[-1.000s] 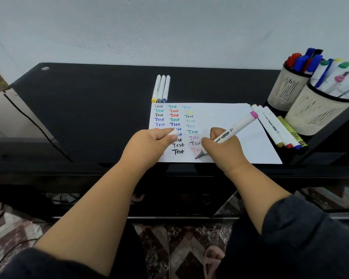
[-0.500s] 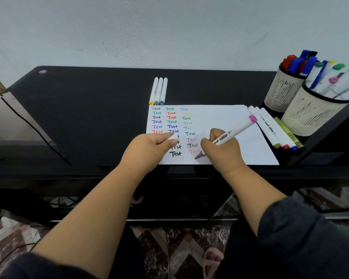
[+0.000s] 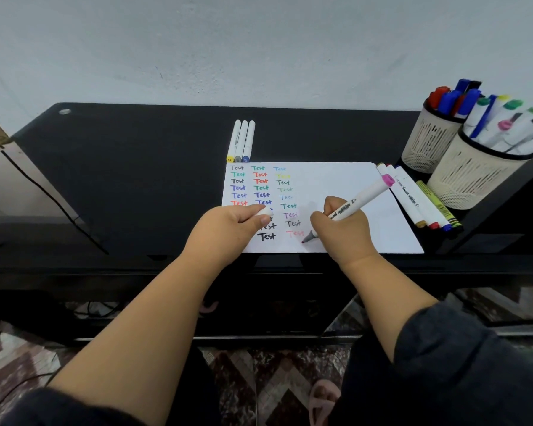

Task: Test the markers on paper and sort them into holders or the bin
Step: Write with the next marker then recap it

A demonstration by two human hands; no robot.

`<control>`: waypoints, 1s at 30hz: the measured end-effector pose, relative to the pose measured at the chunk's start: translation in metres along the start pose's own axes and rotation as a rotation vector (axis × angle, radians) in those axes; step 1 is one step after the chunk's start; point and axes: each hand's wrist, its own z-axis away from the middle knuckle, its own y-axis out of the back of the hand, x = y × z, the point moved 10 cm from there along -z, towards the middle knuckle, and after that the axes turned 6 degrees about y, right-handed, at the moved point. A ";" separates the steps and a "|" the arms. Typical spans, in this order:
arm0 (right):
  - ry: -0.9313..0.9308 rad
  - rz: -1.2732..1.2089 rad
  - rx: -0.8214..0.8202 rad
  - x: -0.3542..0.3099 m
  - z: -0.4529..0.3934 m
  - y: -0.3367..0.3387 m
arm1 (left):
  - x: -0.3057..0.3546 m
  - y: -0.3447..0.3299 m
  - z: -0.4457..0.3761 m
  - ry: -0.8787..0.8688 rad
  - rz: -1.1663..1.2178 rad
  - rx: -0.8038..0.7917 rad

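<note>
Right hand [image 3: 343, 232]: gripped pink-capped marker [image 3: 359, 199], tip down-left on paper [image 3: 351, 186], barrel slanting toward holders [image 3: 477, 176].
Left hand [image 3: 228, 229]: pinched white cap [image 3: 264, 213].

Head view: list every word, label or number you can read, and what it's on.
"Test": handwritten repeatedly in three columns, many colours, on the paper.
"Smooth", partly hidden: barrel of the pink-capped marker in the right hand.
"Smooth": white marker lying right of the paper.
Other barrel print, end-cap codes: too small.

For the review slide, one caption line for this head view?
Right hand writes a faint pink "Test" on the paper with a marker; left hand holds its cap.
</note>
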 end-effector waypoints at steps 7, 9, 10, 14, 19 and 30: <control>-0.020 -0.025 0.003 0.004 0.000 0.002 | 0.000 0.000 0.000 -0.007 0.003 -0.001; -0.017 -0.030 0.011 0.002 0.000 0.003 | -0.001 -0.001 0.000 -0.008 0.011 -0.005; -0.016 -0.036 0.016 0.002 0.000 0.004 | -0.001 -0.001 0.000 -0.009 0.012 -0.007; -0.021 -0.038 0.021 0.004 -0.001 0.004 | -0.001 -0.002 -0.001 -0.020 -0.001 -0.018; -0.041 -0.087 0.046 0.006 -0.002 0.007 | 0.002 -0.007 0.001 -0.054 0.017 -0.053; -0.012 -0.410 0.056 -0.015 -0.002 0.002 | 0.013 -0.026 0.006 -0.102 0.111 -0.190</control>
